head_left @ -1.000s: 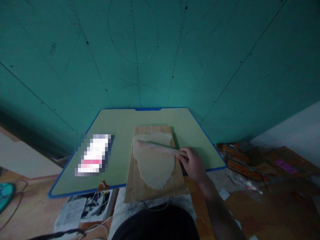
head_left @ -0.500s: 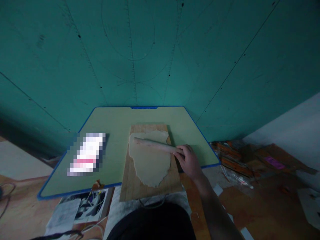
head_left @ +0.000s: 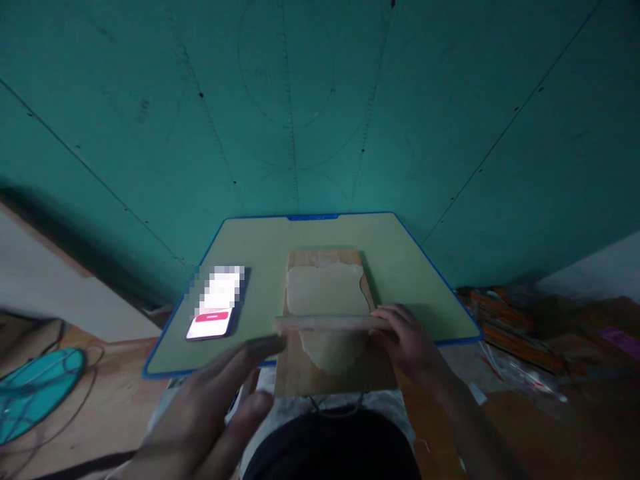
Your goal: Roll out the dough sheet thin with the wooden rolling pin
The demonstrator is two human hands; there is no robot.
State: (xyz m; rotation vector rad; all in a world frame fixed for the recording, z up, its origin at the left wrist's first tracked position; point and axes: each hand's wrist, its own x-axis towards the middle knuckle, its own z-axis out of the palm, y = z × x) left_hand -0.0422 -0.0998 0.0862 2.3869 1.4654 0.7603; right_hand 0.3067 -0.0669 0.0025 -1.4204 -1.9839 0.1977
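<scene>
A thin sheet of pale dough [head_left: 325, 288] with an uneven edge lies on a wooden board [head_left: 300, 381]. Across it, roughly level, rests a wooden rolling pin [head_left: 325, 323]. My right hand [head_left: 407, 337] grips the pin's right end, thumb below and fingers above. My left hand [head_left: 215, 400], slightly blurred, is at the lower left with fingers stretched and thumb apart. Its fingertips are close to the pin's left end, and nothing is held in it.
The board sits on a pale green table [head_left: 260, 243] with blue edging. A lit phone [head_left: 213, 320] lies at its left. Behind stands a green wall [head_left: 320, 100]. Cluttered planks [head_left: 525, 330] are on the floor at right, a teal round object [head_left: 43, 393] at left.
My left hand has come into view from the lower left. The rolling pin, held by my right hand, has moved nearer to me and turned level. The view has shifted left.
</scene>
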